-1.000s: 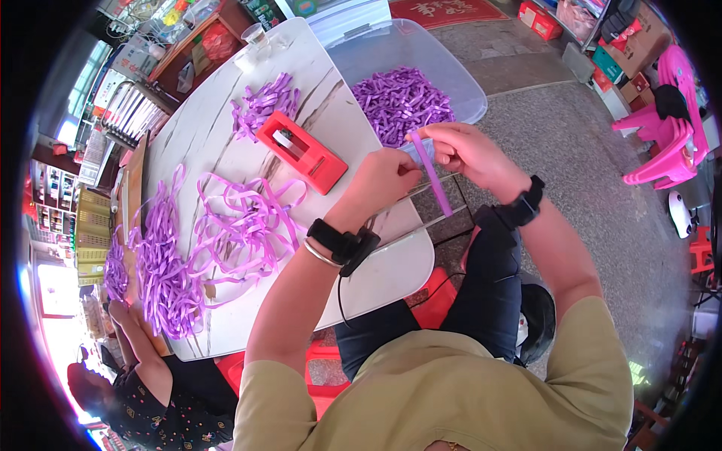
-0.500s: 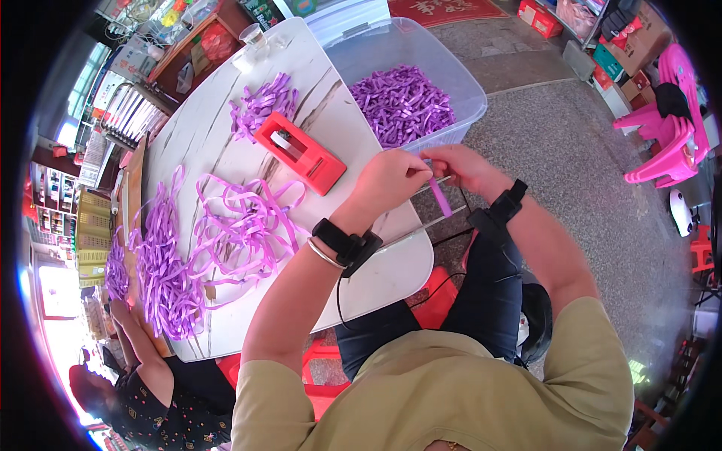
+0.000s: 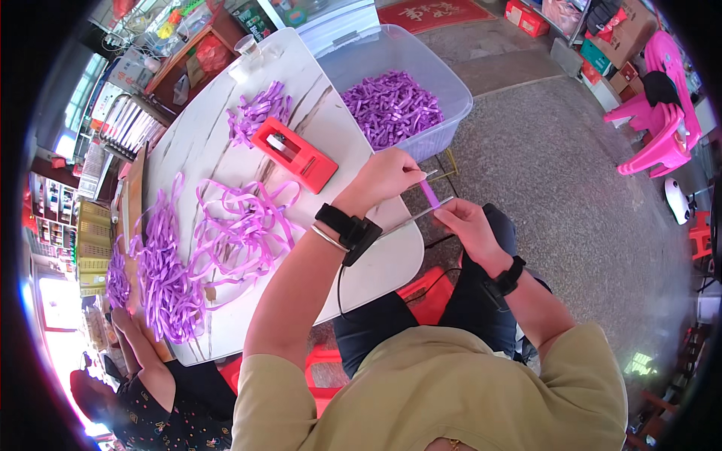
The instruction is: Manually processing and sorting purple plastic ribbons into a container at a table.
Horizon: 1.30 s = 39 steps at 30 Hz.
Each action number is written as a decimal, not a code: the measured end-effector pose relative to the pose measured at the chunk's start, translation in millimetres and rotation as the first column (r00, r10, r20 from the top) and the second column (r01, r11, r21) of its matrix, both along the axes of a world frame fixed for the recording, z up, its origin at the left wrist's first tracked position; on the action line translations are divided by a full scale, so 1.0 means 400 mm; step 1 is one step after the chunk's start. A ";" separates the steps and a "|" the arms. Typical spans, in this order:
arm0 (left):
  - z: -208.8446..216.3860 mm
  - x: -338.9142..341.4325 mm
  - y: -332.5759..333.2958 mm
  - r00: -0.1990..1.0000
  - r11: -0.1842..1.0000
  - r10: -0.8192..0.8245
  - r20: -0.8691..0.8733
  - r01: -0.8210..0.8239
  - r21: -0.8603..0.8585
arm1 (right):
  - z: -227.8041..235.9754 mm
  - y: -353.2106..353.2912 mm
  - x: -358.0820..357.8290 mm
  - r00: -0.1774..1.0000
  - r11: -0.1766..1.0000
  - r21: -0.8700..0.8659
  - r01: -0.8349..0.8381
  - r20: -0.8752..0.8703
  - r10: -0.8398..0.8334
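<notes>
A short purple ribbon strip (image 3: 429, 193) stretches between my two hands, just off the right edge of the table. My left hand (image 3: 387, 177) is closed in a pinch at the strip's upper end. Lower and to the right, my right hand (image 3: 470, 229) pinches at the strip's other end; its fingertips partly cover that end. To the left of my left hand, a red tape dispenser (image 3: 312, 167) lies on the table. A tangle of loose purple ribbon (image 3: 244, 229) spreads left of my left forearm.
On the marbled white table (image 3: 361, 289) are another ribbon heap (image 3: 167, 274), a small ribbon pile (image 3: 259, 113) and a clear cup (image 3: 247, 46). A clear plastic bin (image 3: 451, 113) holds many purple ribbon pieces. Another person (image 3: 147, 376) sits at the left. Pink chairs (image 3: 662, 128) stand right.
My right hand has moved down, away from my left hand. The strip that hung down now spans the gap between both hands. The view has shifted slightly.
</notes>
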<state>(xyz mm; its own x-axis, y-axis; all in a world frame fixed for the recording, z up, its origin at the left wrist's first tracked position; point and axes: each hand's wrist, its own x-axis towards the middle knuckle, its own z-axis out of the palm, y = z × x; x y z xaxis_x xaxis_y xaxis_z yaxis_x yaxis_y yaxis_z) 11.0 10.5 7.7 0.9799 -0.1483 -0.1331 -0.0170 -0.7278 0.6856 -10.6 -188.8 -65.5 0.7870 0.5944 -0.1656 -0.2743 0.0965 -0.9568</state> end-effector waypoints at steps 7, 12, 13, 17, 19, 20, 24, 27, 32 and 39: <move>0.005 -0.068 -0.028 0.976 0.977 0.168 0.137 -0.146 -0.156 | 0.031 0.010 -0.020 0.963 0.993 0.048 0.106 -0.255 -0.091; 0.039 -0.215 -0.089 0.912 0.668 0.138 -0.387 -0.374 -0.644 | 0.037 0.001 -0.002 0.953 0.998 0.045 0.036 -0.302 -0.021; 0.039 -0.237 -0.103 0.872 0.560 0.077 -0.483 -0.439 -0.703 | 0.040 -0.002 0.000 0.953 0.999 0.028 0.024 -0.303 -0.014; 0.014 -0.265 -0.143 0.752 0.143 -0.089 -0.654 -0.640 -0.755 | 0.061 0.001 0.004 0.957 0.999 -0.035 -0.025 -0.290 0.014; -0.006 -0.260 -0.159 0.747 -0.089 -0.145 -0.648 -0.662 -0.744 | 0.066 -0.001 0.003 0.962 0.998 -0.051 -0.026 -0.273 0.011; -0.018 -0.255 -0.163 0.780 -0.252 -0.232 -0.581 -0.625 -0.739 | 0.068 -0.002 0.004 0.966 0.998 -0.066 -0.022 -0.257 0.005; -0.052 -0.259 -0.190 0.862 -0.560 -0.278 -0.423 -0.503 -0.658 | 0.082 -0.009 0.022 0.968 0.993 -0.109 -0.047 -0.249 0.018; -0.055 -0.264 -0.181 0.880 -0.592 -0.308 -0.361 -0.475 -0.651 | 0.124 -0.017 0.049 0.981 0.970 -0.216 -0.112 -0.179 0.074; -0.069 -0.270 -0.169 0.883 -0.583 -0.352 -0.310 -0.466 -0.665 | 0.279 0.061 0.156 0.861 0.904 -0.428 0.004 0.461 0.214; -0.094 -0.274 -0.173 0.891 -0.611 -0.402 -0.213 -0.434 -0.662 | 0.331 0.465 0.197 0.616 0.904 -0.369 -0.216 0.667 0.419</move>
